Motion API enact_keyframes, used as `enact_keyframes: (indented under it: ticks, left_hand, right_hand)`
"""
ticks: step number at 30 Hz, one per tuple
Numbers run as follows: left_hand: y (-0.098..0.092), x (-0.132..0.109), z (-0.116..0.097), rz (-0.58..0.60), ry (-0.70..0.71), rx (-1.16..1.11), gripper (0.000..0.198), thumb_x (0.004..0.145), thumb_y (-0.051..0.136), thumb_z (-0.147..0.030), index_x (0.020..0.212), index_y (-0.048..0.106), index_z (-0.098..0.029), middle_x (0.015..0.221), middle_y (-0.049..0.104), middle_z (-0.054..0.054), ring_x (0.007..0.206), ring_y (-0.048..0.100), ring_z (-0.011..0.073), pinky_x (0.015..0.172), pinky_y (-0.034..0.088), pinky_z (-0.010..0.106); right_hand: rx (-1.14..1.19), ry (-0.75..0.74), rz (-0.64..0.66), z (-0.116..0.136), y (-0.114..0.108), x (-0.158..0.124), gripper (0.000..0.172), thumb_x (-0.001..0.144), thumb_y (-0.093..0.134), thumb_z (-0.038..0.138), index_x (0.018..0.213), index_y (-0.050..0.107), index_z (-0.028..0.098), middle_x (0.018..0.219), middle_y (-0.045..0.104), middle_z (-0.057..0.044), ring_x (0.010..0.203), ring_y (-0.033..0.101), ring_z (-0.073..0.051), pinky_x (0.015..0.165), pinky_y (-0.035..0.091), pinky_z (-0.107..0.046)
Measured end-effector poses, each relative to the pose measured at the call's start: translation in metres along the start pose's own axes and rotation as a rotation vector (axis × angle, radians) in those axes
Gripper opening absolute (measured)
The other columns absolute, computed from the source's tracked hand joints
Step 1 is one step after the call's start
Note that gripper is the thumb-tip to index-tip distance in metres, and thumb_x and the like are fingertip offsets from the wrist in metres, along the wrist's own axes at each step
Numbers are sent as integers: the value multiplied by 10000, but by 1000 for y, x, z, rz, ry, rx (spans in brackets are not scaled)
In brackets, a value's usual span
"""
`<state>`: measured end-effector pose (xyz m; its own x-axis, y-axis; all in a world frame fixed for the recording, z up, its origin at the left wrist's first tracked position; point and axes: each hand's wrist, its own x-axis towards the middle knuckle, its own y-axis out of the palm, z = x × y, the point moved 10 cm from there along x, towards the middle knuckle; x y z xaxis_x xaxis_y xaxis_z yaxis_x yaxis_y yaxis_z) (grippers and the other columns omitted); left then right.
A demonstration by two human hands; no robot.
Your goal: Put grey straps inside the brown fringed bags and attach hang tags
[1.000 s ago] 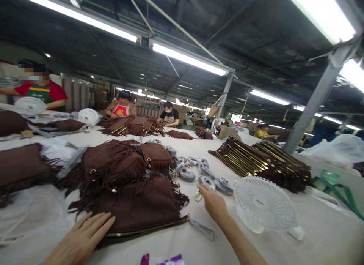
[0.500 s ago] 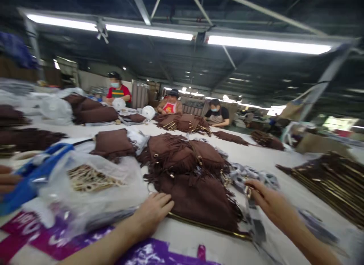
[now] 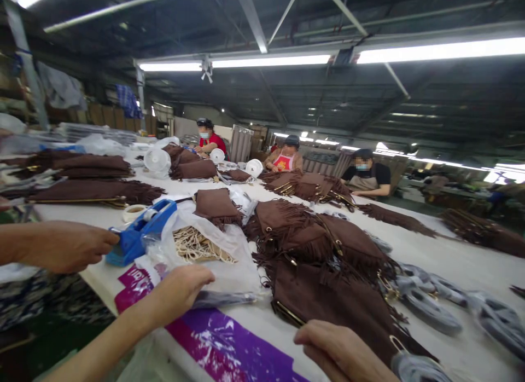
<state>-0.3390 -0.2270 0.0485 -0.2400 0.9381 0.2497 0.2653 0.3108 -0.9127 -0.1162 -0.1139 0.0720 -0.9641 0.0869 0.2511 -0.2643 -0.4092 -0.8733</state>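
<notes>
My left hand (image 3: pixel 176 291) rests closed on the edge of a clear plastic bag (image 3: pixel 229 256) that holds pale cords. A purple-and-white printed bag (image 3: pixel 229 343) lies under it. At the bottom edge, my right hand (image 3: pixel 342 354) is curled with its back up. It sits against the near corner of a brown fringed bag (image 3: pixel 328 294) with a gold zip. A grey strap (image 3: pixel 414 365) with a gold ring runs out from under its fingers. More fringed bags (image 3: pixel 311 229) are piled just behind.
At the left, another person's hand (image 3: pixel 65 245) grips a blue tape dispenser (image 3: pixel 139 234). Rolled grey straps (image 3: pixel 430 311) lie to the right. Small white fans (image 3: pixel 157 160) and more brown bags cover the long white table (image 3: pixel 451 256). Three people work along its far side.
The view has swung left. My left hand moved off the brown bag onto the plastic bag. My right hand drew back from the strap pile to the bag's near corner.
</notes>
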Motion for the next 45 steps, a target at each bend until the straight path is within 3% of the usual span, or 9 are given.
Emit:
enact_keyframes:
  ticks: [5,11,15,25,30,33,38,42,45]
  left_hand:
    - [7,-6,38,-83,-23,-151,471,832,332,-65,1157,653,-180,1317,614,84,1232,545,206,1069,396,369]
    - [25,0,57,-101,-143,-236,459,828,397,-132,1228,621,-162,1260,653,86,1173,584,219,1058,411,368]
    - [29,0,53,-32,-203,-192,467,819,494,-169,1278,583,-181,1303,624,86,1209,551,235,1075,382,378]
    - [31,34,28,-29,-193,136,293,826,629,-219,1102,702,-287,1092,665,102,1074,566,309,942,406,470]
    - [37,37,32,-35,-169,186,187,847,616,-242,956,755,-303,1038,677,84,1058,557,293,920,392,441]
    - [33,37,32,-18,-165,206,211,857,595,-239,983,749,-309,1061,680,77,1056,560,282,922,393,425]
    - [27,40,20,9,-157,232,276,811,540,-145,977,740,-238,975,696,102,983,592,291,906,414,441]
    - [37,33,-41,-34,-47,-169,320,851,488,-231,1109,677,-210,1124,658,110,1043,556,278,956,397,426]
    - [93,18,-107,217,-51,-806,468,875,460,-519,1259,560,-272,1123,644,60,784,580,185,753,471,317]
  right_hand:
    - [159,-98,31,37,57,81,236,926,448,138,962,671,205,875,718,-33,793,656,-156,722,468,-213]
    - [-217,256,90,4,106,161,282,883,505,71,1086,654,197,1070,700,-78,957,669,-205,784,477,-248]
    - [-311,362,99,-9,117,176,252,883,466,61,982,686,133,996,704,-159,847,701,-258,683,497,-298]
    - [-401,349,185,-5,104,174,308,884,445,31,1036,681,158,942,743,-130,874,708,-252,699,490,-288]
    - [-443,408,244,-14,73,148,228,785,533,15,821,717,145,880,745,-163,838,706,-305,657,472,-322]
    - [-360,432,123,-29,29,116,211,779,493,42,743,667,157,812,728,-116,784,678,-246,630,432,-285]
    - [350,635,-69,-64,-9,21,121,807,442,240,702,488,199,523,552,35,417,420,-96,433,296,-194]
    - [590,743,-198,-67,16,-56,210,797,497,404,732,496,205,487,504,65,386,343,-76,413,251,-185]
    - [539,756,-241,-59,51,-98,153,770,566,344,708,549,205,505,520,55,464,438,-92,462,293,-188]
